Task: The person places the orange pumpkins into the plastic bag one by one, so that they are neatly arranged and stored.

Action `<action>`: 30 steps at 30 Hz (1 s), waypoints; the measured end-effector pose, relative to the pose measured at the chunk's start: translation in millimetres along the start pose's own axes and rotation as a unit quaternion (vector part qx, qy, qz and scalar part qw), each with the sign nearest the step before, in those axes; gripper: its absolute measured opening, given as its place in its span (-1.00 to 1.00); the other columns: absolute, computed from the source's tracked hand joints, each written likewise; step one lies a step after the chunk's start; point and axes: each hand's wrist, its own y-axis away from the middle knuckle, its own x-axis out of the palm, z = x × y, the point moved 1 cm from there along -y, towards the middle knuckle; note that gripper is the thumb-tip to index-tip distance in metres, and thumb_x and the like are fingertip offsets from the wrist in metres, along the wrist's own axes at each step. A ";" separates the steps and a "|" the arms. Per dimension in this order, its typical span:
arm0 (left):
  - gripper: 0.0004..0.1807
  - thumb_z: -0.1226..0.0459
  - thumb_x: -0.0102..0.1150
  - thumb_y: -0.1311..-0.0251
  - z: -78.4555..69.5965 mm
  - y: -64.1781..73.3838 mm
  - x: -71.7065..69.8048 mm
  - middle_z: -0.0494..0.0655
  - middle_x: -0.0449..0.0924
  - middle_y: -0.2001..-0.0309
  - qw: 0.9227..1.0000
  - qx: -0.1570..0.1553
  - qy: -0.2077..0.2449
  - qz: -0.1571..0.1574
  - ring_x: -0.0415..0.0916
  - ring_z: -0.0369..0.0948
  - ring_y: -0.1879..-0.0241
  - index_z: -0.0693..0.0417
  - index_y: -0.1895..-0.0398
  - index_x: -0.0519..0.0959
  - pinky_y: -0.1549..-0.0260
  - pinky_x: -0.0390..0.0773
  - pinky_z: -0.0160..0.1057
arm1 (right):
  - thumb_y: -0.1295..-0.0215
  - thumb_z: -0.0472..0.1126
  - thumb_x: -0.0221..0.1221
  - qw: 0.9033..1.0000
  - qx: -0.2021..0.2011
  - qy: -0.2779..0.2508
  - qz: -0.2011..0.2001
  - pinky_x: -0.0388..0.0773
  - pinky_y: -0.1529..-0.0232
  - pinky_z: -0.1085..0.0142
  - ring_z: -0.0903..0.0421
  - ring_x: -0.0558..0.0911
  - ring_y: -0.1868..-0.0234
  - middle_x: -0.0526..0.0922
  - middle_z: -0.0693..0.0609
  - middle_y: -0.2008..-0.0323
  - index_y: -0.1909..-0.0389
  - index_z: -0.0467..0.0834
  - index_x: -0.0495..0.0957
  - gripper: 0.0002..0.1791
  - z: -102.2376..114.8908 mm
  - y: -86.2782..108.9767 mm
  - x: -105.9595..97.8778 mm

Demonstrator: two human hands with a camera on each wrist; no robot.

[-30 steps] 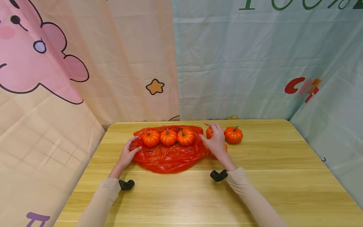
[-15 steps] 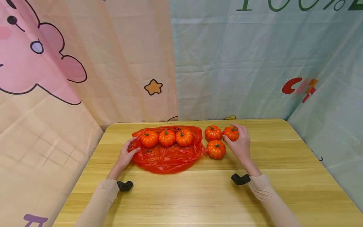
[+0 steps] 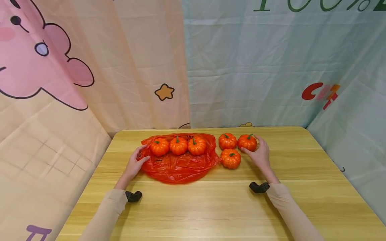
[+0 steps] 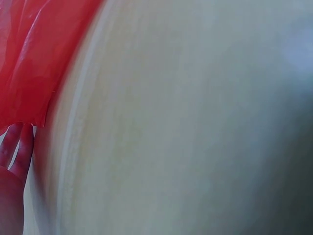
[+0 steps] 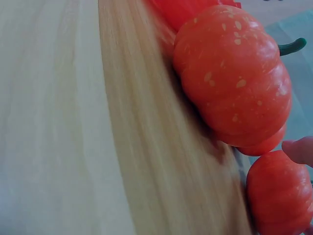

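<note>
A red plastic bag (image 3: 178,170) lies spread on the table with three small orange pumpkins (image 3: 178,146) in a row on its far part. My left hand (image 3: 133,166) is at the bag's left edge, thumb and fingers spread. In the left wrist view, the fingers (image 4: 22,152) look straight and their tips disappear behind the bag's edge (image 4: 29,93). To the right of the bag are three more pumpkins, two behind and one in front (image 3: 230,158). My right hand (image 3: 261,156) grips the rightmost pumpkin (image 3: 247,143), thumb at its near side, fingers round its right side.
The wooden table (image 3: 193,207) ends at a patterned cloth backdrop (image 3: 241,67). In the right wrist view the front pumpkin (image 5: 230,73) stands close to the bag. A black wrist device (image 3: 258,187) sits on each wrist.
My right hand has moved right, from over the pumpkins beside the bag to the rightmost one, then lowered round its right side. The left hand and the bag stay put.
</note>
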 end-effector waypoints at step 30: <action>-0.40 0.42 0.07 -0.30 0.0 -1.0 -0.9 0.29 0.14 -0.41 1.000 0.000 0.008 -0.001 0.15 0.17 -0.36 0.28 -0.40 0.18 0.02 0.24 -0.75 | -0.03 -0.22 0.40 0.998 0.054 -0.035 0.011 0.19 -0.34 -0.17 -0.28 0.25 -0.33 0.22 -0.36 -0.31 -0.36 -0.29 0.15 -0.10 -9.6 -6.1 10.9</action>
